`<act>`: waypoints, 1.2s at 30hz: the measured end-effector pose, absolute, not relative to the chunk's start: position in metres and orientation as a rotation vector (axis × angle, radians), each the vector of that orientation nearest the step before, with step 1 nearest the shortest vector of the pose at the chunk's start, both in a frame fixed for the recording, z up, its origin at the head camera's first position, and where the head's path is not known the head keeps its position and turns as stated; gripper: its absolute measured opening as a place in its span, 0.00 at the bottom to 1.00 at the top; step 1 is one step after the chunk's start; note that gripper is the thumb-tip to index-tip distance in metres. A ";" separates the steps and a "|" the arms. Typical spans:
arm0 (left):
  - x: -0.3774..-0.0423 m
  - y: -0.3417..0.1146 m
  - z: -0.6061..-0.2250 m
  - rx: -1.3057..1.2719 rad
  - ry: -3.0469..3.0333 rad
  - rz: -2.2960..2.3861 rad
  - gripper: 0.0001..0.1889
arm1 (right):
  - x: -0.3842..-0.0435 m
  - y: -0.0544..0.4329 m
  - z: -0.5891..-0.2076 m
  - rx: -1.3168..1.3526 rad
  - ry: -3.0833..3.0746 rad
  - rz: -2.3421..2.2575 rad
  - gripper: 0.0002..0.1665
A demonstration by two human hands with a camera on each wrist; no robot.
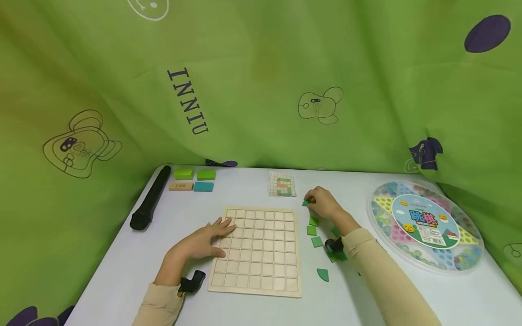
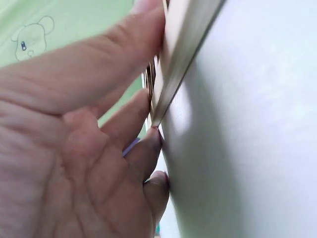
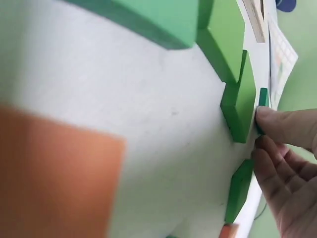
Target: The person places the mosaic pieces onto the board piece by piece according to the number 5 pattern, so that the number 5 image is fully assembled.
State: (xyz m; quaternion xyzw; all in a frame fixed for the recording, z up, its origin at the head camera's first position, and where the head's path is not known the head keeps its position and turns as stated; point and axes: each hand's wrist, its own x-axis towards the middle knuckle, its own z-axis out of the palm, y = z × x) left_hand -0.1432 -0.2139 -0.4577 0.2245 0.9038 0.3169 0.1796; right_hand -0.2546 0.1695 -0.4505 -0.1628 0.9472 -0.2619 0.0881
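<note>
A square wooden grid board (image 1: 261, 253) lies on the white table with bare cells. My left hand (image 1: 205, 240) rests on its left edge, fingers spread; in the left wrist view the thumb and fingertips meet the board's side (image 2: 176, 64). Beyond the board's upper right corner, my right hand (image 1: 324, 202) pinches a small dark green tile (image 1: 306, 203) between thumb and fingers. The right wrist view shows that tile (image 3: 263, 96) low over the table. Several green tiles (image 1: 311, 230) lie between the board and my right forearm, some hidden under it. A quarter-round green tile (image 1: 323, 275) lies nearer me.
A patterned grid card (image 1: 282, 184) lies behind the board. To the right is a round Chinese checkers box (image 1: 424, 224) with marbles. A black microphone (image 1: 150, 199) and several blocks, one of them blue (image 1: 203, 187), sit back left. A green curtain (image 1: 253, 90) hangs behind the table.
</note>
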 end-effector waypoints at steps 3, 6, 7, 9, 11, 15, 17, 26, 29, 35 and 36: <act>-0.143 -0.214 -0.459 0.651 2.550 0.920 0.41 | -0.251 0.160 -0.445 -0.500 2.837 -0.787 0.12; -0.142 -0.214 -0.457 0.641 2.546 0.952 0.41 | -0.239 0.137 -0.438 -0.547 2.808 -0.919 0.14; -0.141 -0.214 -0.457 0.642 2.549 0.956 0.41 | -0.234 0.126 -0.436 -0.565 2.780 -0.983 0.14; -0.141 -0.215 -0.456 0.649 2.557 0.959 0.41 | -0.225 0.102 -0.434 -0.629 2.712 -1.087 0.13; -0.143 -0.216 -0.456 0.663 2.554 0.972 0.40 | -0.217 0.079 -0.435 -0.675 2.645 -1.144 0.12; -0.145 -0.219 -0.462 0.696 2.522 1.006 0.40 | -0.210 0.045 -0.442 -0.733 2.568 -1.127 0.11; -0.145 -0.220 -0.465 0.697 2.506 1.033 0.40 | -0.209 0.036 -0.447 -0.749 2.564 -1.095 0.11; -0.145 -0.220 -0.466 0.672 2.503 1.055 0.40 | -0.206 0.026 -0.453 -0.786 2.581 -1.007 0.11; -0.146 -0.220 -0.467 0.682 2.505 1.058 0.40 | -0.206 0.029 -0.452 -0.813 2.564 -0.997 0.15; -0.144 -0.220 -0.469 0.692 2.502 1.070 0.40 | -0.200 0.051 -0.446 -0.810 2.563 -1.044 0.24; -0.144 -0.219 -0.470 0.695 2.501 1.074 0.40 | -0.198 0.058 -0.444 -0.796 2.578 -1.067 0.24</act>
